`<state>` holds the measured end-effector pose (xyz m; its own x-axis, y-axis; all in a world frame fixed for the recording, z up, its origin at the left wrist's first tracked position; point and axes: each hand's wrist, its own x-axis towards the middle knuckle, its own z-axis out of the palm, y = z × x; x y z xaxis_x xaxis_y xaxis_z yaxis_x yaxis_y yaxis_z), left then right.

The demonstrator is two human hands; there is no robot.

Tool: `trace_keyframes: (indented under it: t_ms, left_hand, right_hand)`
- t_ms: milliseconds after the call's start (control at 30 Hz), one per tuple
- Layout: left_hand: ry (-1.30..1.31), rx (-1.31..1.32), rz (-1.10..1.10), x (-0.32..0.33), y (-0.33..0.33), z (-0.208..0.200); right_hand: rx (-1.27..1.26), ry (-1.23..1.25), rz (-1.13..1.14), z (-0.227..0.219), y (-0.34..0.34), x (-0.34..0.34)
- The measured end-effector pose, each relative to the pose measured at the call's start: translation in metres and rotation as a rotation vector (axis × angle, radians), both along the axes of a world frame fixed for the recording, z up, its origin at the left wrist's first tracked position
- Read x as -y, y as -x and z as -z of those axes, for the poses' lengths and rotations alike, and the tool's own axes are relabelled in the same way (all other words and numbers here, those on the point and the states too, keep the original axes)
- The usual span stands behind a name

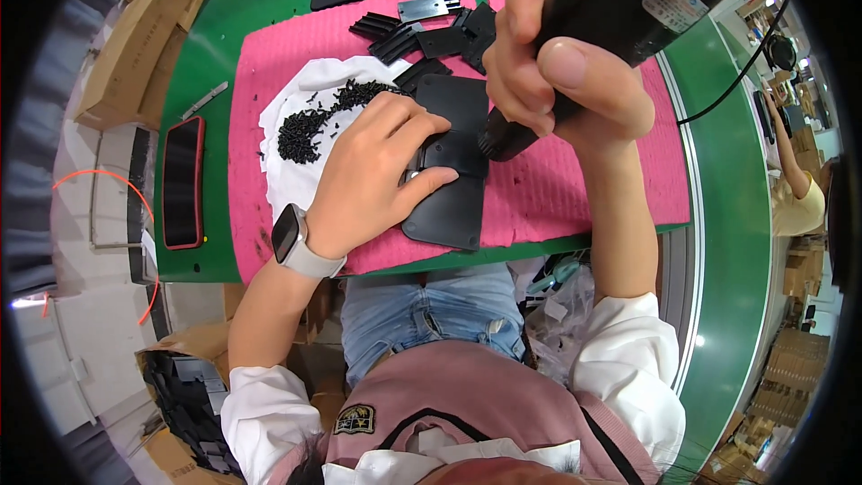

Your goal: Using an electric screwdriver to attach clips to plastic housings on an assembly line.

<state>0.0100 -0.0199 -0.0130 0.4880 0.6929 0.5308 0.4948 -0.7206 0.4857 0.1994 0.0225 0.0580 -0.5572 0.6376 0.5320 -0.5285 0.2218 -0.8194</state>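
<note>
My right hand (593,81) is wrapped round a thick black electric screwdriver (620,9), its tip slanting down to the left. That tip is close to the right edge of a black hinged-looking plastic part (447,207); whether they touch I cannot tell. My left hand (368,166), with a watch on its wrist, grips the part's middle between thumb and fingers and hides its left side. Beside this hand, small black screws (303,135) lie heaped on a white cloth (292,94). Underneath is a pink foam mat (557,198).
Loose black plastic pieces (440,40) crowd the mat's far side. A red-cased phone (183,181) and a small metal tool (205,101) lie on the green table (211,45) at left. A black cord (741,76) runs at right. Cardboard boxes (130,63) stand left.
</note>
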Motion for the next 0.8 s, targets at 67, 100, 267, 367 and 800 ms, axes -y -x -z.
trace_keyframes:
  t_ms: [67, 100, 267, 367, 800]
  left_hand:
    - [0.013, -0.019, -0.005, 0.000, 0.001, -0.002]
    - [0.007, -0.020, -0.002, 0.000, 0.000, -0.002]
    - [-0.031, -0.144, -0.012, 0.001, 0.000, -0.004]
    - [-0.026, -0.120, 0.021, 0.001, 0.005, -0.004]
    - [-0.158, 0.411, -1.445, 0.251, 0.253, 0.049]
  right_hand:
    - [0.004, 0.028, 0.014, -0.002, 0.003, 0.003]
    - [0.106, -0.038, 0.159, -0.005, 0.004, 0.008]
    - [0.196, -0.148, 0.449, -0.009, 0.018, 0.030]
    - [0.136, -0.008, 0.285, -0.013, -0.003, 0.016]
    - [1.649, -0.352, 1.506, 0.053, -0.134, -0.081]
